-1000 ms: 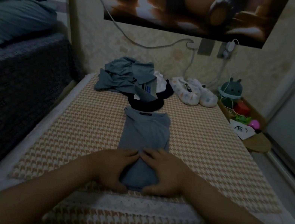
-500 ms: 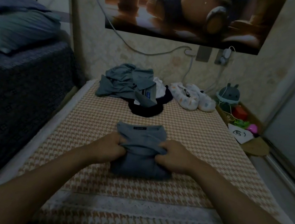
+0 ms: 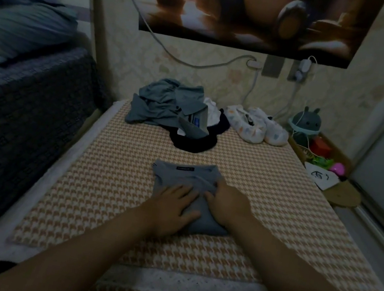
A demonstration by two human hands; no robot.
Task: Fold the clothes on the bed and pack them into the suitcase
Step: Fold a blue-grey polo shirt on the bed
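- Bed, houndstooth cover in tan and white, running from the near edge to the far wall; work surface for the folding.
- Dark bedding, left of the bed, raised higher, with a pillow on its far end.
- Poster, far wall, above the bed.
- Pile of unfolded clothes, far end of the bed, centre-left: grey-green garments on top, something black and something white beneath. Judged still to be folded.
- Grey shirt, middle of the bed, folded down to a compact rectangle, collar label at its far edge. Folding looks all but done; not yet packed.
- Left hand, on the near left part of the grey shirt, fingers straight and spread, pressing flat, grasping nothing.
- Right hand, touching the shirt's right side, fingers laid fairly straight over the cloth, smoothing rather than clutching.
- Pair of pale patterned shoes, far right of the bed, just beside the pile.
- Rabbit-eared lamp, far right, off the bed.
- Suitcase: not in view; every garment seen is still on the bed, so packing remains.
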